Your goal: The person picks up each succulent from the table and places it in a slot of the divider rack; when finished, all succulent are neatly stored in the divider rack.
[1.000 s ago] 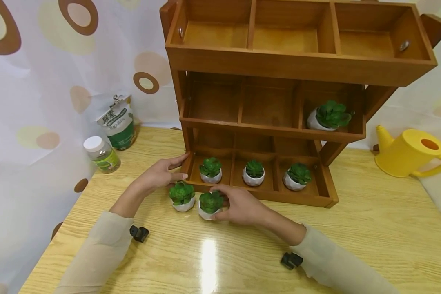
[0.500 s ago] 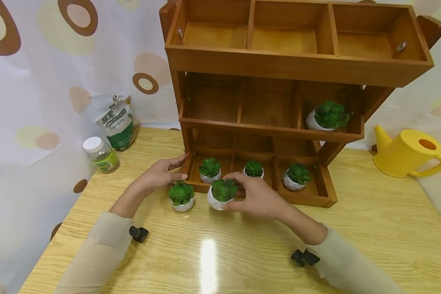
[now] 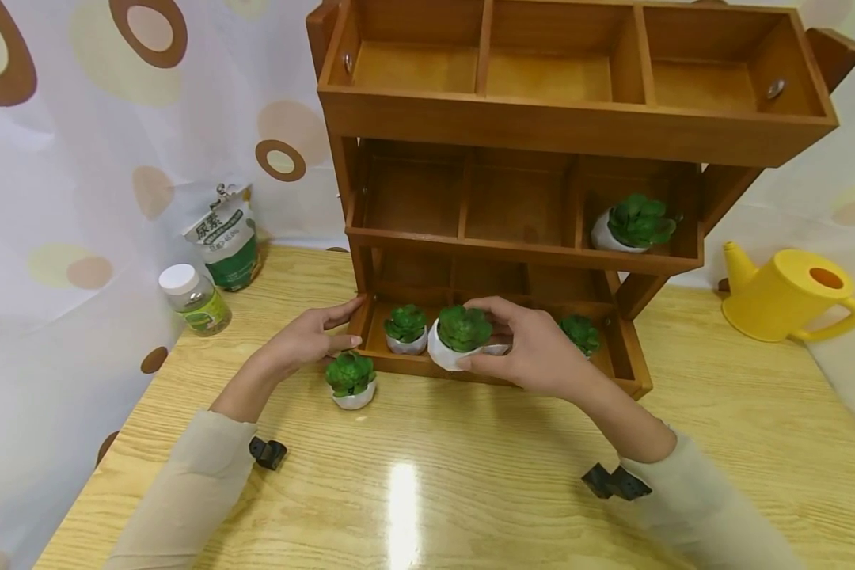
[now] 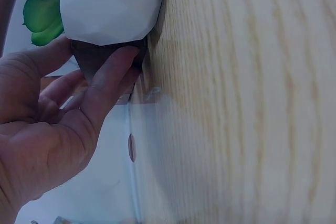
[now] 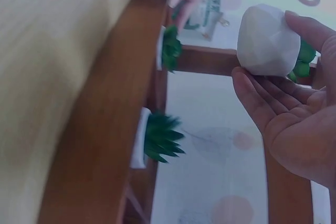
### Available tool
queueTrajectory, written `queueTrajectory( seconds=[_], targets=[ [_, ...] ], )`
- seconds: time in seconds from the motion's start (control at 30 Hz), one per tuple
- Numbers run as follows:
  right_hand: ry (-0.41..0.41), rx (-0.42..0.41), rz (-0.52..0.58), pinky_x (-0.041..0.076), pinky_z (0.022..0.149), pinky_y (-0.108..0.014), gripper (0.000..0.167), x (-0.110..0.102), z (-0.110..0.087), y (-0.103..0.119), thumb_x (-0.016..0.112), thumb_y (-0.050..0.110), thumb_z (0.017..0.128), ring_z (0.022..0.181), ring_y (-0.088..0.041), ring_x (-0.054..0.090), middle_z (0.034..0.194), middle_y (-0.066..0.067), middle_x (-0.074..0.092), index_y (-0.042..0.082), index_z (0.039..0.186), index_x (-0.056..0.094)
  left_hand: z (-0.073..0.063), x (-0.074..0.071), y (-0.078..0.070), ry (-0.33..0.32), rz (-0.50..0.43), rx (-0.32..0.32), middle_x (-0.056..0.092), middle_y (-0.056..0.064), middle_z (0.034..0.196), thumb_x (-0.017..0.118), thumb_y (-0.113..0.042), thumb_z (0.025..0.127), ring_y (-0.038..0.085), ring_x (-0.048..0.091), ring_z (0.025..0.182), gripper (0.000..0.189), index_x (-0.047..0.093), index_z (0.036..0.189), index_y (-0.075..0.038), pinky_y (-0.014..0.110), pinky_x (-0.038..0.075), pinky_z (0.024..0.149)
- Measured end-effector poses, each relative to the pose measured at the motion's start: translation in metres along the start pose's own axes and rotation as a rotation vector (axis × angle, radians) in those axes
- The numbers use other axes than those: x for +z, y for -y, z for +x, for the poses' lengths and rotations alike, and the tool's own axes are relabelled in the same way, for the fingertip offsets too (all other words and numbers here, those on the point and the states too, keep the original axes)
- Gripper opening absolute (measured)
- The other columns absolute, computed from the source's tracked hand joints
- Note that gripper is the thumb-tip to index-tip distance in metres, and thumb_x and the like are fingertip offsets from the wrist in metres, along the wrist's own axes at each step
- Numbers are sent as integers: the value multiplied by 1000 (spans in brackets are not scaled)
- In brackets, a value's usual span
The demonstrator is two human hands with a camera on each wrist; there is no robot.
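Note:
My right hand [image 3: 545,352] holds a potted succulent [image 3: 463,328] by its white faceted pot, thumb on one side and fingers on the other. It is raised in front of the bottom tier of a brown wooden plant stand [image 3: 577,131]. My left hand [image 3: 313,340] grips the left end of that tier; in the left wrist view the fingers [image 4: 113,72] wrap its corner. Another potted succulent [image 3: 351,380] stands on the table beside the left hand. The bottom tier bears a left succulent [image 3: 405,326], a right one [image 3: 579,332] and a middle one mostly hidden behind my right hand.
A larger succulent [image 3: 634,223] sits in the middle tier's right compartment. On the right stands a yellow watering can [image 3: 791,297]. A white-lidded jar [image 3: 195,301] and a clipped green-and-white bag [image 3: 228,245] stand at the back left.
My right hand has lifted the succulent off the table beside the other one and carried it up and rightward to the bottom tier. The left hand stays on the stand.

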State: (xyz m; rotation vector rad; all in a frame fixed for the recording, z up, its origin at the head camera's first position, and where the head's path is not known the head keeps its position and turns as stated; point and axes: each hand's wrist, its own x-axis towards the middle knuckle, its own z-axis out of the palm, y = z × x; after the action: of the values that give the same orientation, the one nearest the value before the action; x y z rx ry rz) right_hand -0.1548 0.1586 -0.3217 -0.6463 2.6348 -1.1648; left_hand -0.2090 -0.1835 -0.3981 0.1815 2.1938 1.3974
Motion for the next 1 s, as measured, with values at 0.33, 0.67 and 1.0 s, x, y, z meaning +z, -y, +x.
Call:
queueTrajectory(
  seconds=[0.33,0.67,1.0],
  targets=[
    [-49,4,1,57,84,-31,64,-29,-6,11,83,39,85,103,-16,72,116,1,73,19,140,56,0,1,0,5,1,16,23,12,169,61,-20,103,15,41,63,71,24,161,-35,30,41,59],
    [-124,7,-86,56,91,-41,65,-56,-13,25,82,41,86,109,-17,72,118,0,74,19,142,56,-2,1,0,9,-13,18,22,12,169,60,-19,103,14,39,59,70,24,161,-36,30,39,57],
    [-170,7,-140,52,87,-24,64,-76,-12,28,82,40,86,109,-19,71,117,-2,75,20,142,57,-3,2,-2,3,5,20,21,12,169,60,-19,103,19,58,88,71,24,162,-35,32,48,68]
  ],
)
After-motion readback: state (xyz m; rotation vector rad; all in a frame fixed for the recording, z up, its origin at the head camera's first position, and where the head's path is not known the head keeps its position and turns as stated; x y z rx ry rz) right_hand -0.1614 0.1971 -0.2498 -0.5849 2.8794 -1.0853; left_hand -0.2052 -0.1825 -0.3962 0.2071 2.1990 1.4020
